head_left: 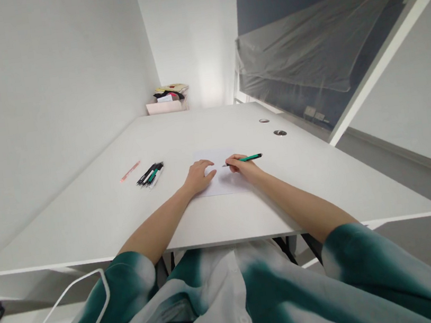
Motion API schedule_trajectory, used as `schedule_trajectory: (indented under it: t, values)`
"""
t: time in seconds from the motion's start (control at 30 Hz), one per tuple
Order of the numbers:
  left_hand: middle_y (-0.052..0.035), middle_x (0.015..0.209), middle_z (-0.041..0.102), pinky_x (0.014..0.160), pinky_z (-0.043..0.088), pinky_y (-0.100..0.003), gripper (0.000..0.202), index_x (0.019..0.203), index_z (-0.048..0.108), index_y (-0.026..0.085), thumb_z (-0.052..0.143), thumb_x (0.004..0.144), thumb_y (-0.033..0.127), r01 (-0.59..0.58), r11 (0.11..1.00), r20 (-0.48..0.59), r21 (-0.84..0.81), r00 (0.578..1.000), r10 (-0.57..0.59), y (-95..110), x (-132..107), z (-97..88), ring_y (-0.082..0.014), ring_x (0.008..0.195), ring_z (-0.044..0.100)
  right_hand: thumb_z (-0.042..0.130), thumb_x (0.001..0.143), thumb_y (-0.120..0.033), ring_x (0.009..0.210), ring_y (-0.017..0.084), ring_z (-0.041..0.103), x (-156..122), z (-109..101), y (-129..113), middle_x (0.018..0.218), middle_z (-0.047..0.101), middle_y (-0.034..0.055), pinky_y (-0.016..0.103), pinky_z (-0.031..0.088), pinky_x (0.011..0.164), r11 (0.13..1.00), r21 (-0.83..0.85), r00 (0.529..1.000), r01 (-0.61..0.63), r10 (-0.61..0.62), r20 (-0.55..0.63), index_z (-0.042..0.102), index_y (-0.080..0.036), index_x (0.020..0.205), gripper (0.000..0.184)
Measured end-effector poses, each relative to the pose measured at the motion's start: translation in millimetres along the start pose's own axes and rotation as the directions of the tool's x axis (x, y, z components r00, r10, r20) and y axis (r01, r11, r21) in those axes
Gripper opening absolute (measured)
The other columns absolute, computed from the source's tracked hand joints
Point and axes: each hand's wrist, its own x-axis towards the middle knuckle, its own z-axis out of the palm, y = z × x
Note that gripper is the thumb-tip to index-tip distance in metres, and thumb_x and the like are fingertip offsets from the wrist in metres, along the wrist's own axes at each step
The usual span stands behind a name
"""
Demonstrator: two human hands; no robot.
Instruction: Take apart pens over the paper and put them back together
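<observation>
A white sheet of paper lies on the white table in front of me. My left hand rests flat on the paper's left part, fingers stretched and slightly curled. My right hand is closed around a green pen, whose tip points left onto the paper. A small bunch of black and green pens lies to the left of my left hand, apart from it. Further left lies a single pink pen.
Two round cable holes sit in the table beyond my right hand. A pale box with items on top stands at the table's far end. A dark panel wrapped in plastic film leans at the right. A wall runs along the left.
</observation>
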Motion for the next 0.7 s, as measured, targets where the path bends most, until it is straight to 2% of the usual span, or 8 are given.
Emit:
schedule_trajectory:
  t: [0.1, 0.2, 0.33, 0.47, 0.57, 0.7]
  values:
    - [-0.0072, 0.120, 0.068, 0.104, 0.043, -0.040, 0.028, 0.114, 0.066, 0.021, 0.054, 0.091, 0.032, -0.088, 0.994, -0.004, -0.061, 0.996, 0.088, 12, 2, 2.1, -0.0217, 0.115, 0.059, 0.076, 0.065, -0.048, 0.050, 0.010, 0.044, -6, 10, -5, 0.053, 0.052, -0.0034, 0.025, 0.032, 0.050, 0.996, 0.075, 0.995, -0.045, 0.037, 0.095, 0.062, -0.020, 0.066, 0.031]
    - [-0.0057, 0.114, 0.071, 0.101, 0.045, -0.039, 0.022, 0.104, 0.070, 0.022, 0.052, 0.092, 0.027, -0.122, 0.989, 0.012, -0.079, 0.992, 0.124, 15, 4, 3.1, -0.0200, 0.109, 0.062, 0.074, 0.067, -0.049, 0.051, 0.010, 0.045, -9, 15, -10, 0.054, 0.052, -0.0030, 0.025, 0.033, 0.051, 0.991, 0.100, 0.986, -0.086, 0.070, 0.151, 0.063, -0.020, 0.069, 0.031]
    - [-0.0051, 0.109, 0.073, 0.099, 0.045, -0.040, 0.021, 0.095, 0.072, 0.022, 0.052, 0.093, 0.028, -0.081, 0.995, 0.014, -0.061, 0.997, 0.082, 9, 3, 1.0, -0.0204, 0.104, 0.064, 0.070, 0.070, -0.050, 0.050, 0.010, 0.046, -7, 9, -15, 0.053, 0.053, -0.0029, 0.026, 0.036, 0.053, 0.975, 0.150, 0.982, -0.164, 0.146, 0.123, 0.064, -0.019, 0.075, 0.032]
    - [-0.0075, 0.116, 0.070, 0.101, 0.044, -0.040, 0.029, 0.112, 0.068, 0.019, 0.059, 0.089, 0.034, -0.055, 0.996, -0.016, -0.077, 0.998, 0.053, 9, 1, -1.2, -0.0224, 0.110, 0.061, 0.071, 0.069, -0.045, 0.050, 0.010, 0.046, -4, 3, -15, 0.054, 0.054, -0.0025, 0.025, 0.036, 0.053, 0.965, 0.188, 0.982, -0.185, 0.174, 0.072, 0.064, -0.018, 0.073, 0.028]
    - [-0.0074, 0.117, 0.070, 0.102, 0.043, -0.038, 0.030, 0.114, 0.066, 0.019, 0.059, 0.089, 0.034, -0.068, 0.992, -0.008, -0.104, 0.998, 0.067, 14, 2, -0.3, -0.0219, 0.111, 0.061, 0.072, 0.067, -0.044, 0.051, 0.010, 0.046, -5, 6, -13, 0.055, 0.055, -0.0020, 0.025, 0.035, 0.053, 0.969, 0.174, 0.982, -0.173, 0.158, 0.100, 0.064, -0.018, 0.071, 0.028]
    - [-0.0062, 0.108, 0.072, 0.098, 0.045, -0.039, 0.021, 0.103, 0.068, 0.020, 0.054, 0.091, 0.029, -0.095, 0.992, 0.033, -0.087, 0.995, 0.098, 17, 4, 1.0, -0.0212, 0.104, 0.062, 0.074, 0.066, -0.047, 0.055, 0.011, 0.050, -9, 13, -11, 0.056, 0.056, -0.0012, 0.025, 0.037, 0.055, 0.973, 0.138, 0.973, -0.187, 0.164, 0.162, 0.065, -0.018, 0.073, 0.031]
